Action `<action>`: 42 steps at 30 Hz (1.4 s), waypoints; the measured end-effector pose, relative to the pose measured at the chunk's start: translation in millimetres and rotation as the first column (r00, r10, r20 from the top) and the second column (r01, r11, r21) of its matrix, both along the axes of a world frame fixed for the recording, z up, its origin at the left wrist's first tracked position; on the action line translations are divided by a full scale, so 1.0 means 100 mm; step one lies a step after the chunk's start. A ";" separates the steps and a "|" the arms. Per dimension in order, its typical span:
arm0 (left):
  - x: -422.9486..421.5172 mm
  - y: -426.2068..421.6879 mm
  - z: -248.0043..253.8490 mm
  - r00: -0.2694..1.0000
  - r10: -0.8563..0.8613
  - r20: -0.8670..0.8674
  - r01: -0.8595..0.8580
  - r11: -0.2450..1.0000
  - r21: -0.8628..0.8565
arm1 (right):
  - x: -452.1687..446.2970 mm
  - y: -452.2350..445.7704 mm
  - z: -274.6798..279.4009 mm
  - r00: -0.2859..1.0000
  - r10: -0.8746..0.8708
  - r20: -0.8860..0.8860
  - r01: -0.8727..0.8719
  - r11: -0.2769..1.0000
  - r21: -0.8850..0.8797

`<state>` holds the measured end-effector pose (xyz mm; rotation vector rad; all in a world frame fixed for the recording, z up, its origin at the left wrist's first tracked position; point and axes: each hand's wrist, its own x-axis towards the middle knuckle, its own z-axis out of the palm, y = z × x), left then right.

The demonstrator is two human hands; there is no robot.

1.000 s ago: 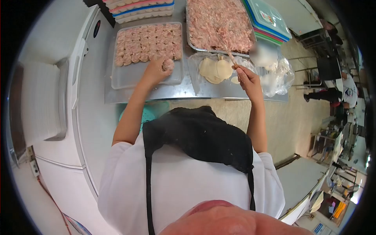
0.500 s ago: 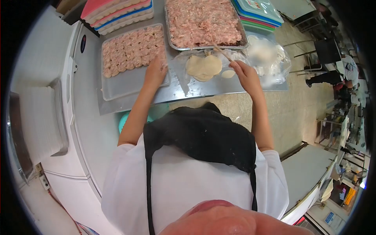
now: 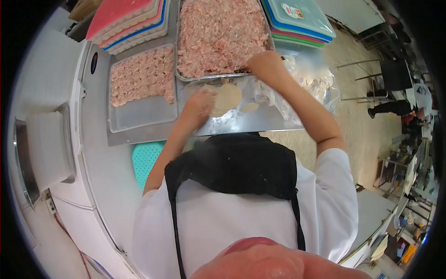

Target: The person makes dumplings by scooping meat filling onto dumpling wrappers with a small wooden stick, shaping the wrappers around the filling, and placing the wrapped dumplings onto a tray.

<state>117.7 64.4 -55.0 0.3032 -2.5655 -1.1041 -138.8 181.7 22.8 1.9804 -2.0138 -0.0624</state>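
Observation:
My left hand [image 3: 200, 108] is over the left edge of the round dough wrappers [image 3: 227, 96], blurred, its fingers too smeared to read. At the near right corner of the big metal tray of minced meat [image 3: 223, 37], my right hand [image 3: 265, 64] is closed; the stick it held earlier is mostly hidden, its tip near the meat. A single wrapper [image 3: 250, 107] lies apart on the metal table. To the left, a clear plastic tray [image 3: 144, 114] holds rows of meat-filled dumplings [image 3: 141, 76], with a bare strip at its near side.
Stacked dumpling boxes with a red lid [image 3: 118, 16] stand at the back left. Coloured lids [image 3: 299, 21] are stacked at the back right. A plastic bag [image 3: 320, 88] lies on the right. Below the table is a turquoise basket [image 3: 147, 160]. A person [image 3: 420, 100] is far right.
My left hand has left the dumpling tray, empty of its dumpling, and moved right to the wrappers. My right hand has moved up and left to the meat tray. The view has shifted.

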 end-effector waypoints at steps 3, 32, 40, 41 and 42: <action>-0.36 0.27 -0.19 0.996 -0.086 0.011 0.086 0.995 -0.045 | 0.33 -0.02 0.09 0.999 0.031 -0.035 -0.029 0.997 0.070; -0.44 -0.18 0.30 0.964 0.124 0.237 -0.176 0.961 0.213 | 0.01 0.03 -0.32 0.755 -0.064 0.653 0.127 0.991 -0.050; -0.60 -0.50 0.23 0.932 0.363 0.008 -0.242 0.606 0.758 | 0.08 -0.02 0.10 0.551 -0.098 0.829 0.442 0.876 -0.190; -0.68 -0.52 0.30 0.923 0.380 -0.069 -0.114 0.439 0.891 | 0.09 -0.05 0.11 0.519 -0.091 0.850 0.461 0.867 -0.189; -0.77 -0.53 0.41 0.902 0.409 -0.136 0.032 0.253 0.967 | 0.10 -0.08 0.11 0.487 -0.083 0.870 0.482 0.856 -0.188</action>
